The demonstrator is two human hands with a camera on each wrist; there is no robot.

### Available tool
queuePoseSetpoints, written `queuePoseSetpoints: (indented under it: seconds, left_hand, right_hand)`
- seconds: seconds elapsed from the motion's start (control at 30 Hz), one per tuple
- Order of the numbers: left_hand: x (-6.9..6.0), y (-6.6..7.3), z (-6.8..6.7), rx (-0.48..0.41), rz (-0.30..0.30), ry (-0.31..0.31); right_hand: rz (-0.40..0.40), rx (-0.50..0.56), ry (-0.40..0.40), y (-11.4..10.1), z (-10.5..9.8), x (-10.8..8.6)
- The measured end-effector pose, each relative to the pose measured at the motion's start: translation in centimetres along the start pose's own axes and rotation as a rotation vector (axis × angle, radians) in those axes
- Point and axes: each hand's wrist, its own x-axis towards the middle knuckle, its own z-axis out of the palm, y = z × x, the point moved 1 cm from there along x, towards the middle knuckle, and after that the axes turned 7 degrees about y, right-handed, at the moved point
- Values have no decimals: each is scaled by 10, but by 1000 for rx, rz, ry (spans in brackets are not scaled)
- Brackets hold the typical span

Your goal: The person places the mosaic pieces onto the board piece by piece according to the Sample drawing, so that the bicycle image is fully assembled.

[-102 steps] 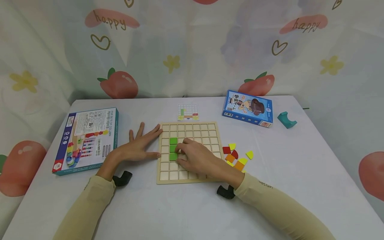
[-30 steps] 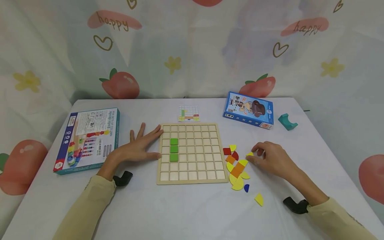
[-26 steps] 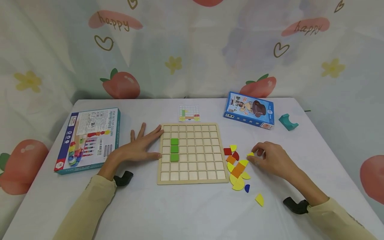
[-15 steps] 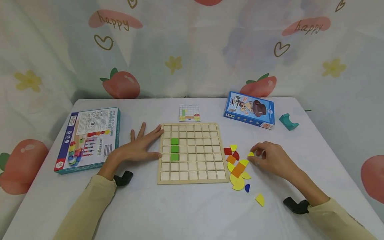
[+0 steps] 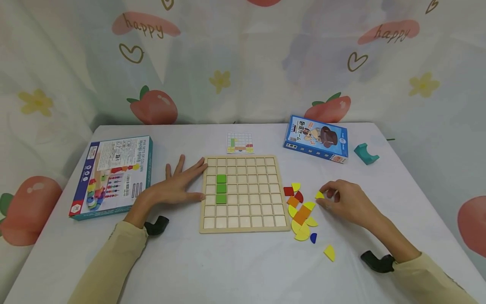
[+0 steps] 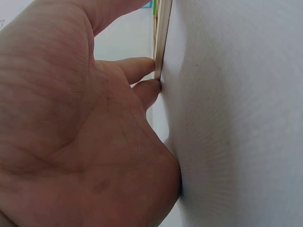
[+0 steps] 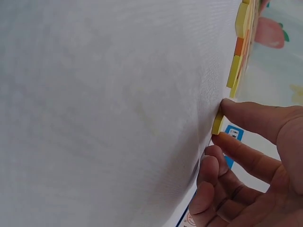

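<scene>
A wooden grid board (image 5: 243,231) lies in the middle of the table, with three green square tiles (image 5: 221,188) stacked in one column of its cells. My left hand (image 5: 172,185) is spread with straight fingers, its fingertips and thumb touching the board's left edge; the left wrist view shows the same contact. To the right of the board, my right hand (image 5: 349,202) pinches a yellow quarter-circle tile (image 5: 319,195) between thumb and index finger. In the right wrist view that yellow tile (image 7: 218,122) sits at the tabletop, the other fingers curled beside it.
Loose tiles in yellow, orange (image 5: 302,215), red (image 5: 289,191) and blue (image 5: 313,238) lie between board and right hand. A small pattern card (image 5: 240,142) lies behind the board. A blue box (image 5: 316,138), a teal curved piece (image 5: 366,154) and a larger box (image 5: 114,177) stand around.
My right hand has gone from over the board, beside the green tiles, to the yellow tile at the right. In the last second it has barely moved. The left hand stays at the board's edge.
</scene>
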Motion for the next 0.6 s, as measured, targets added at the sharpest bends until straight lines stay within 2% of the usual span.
queuePoseSetpoints:
  seconds: [0.6]
  left_hand:
    - [0, 2, -1, 3, -1, 0]
  right_hand:
    - [-16, -13, 8, -1, -1, 1]
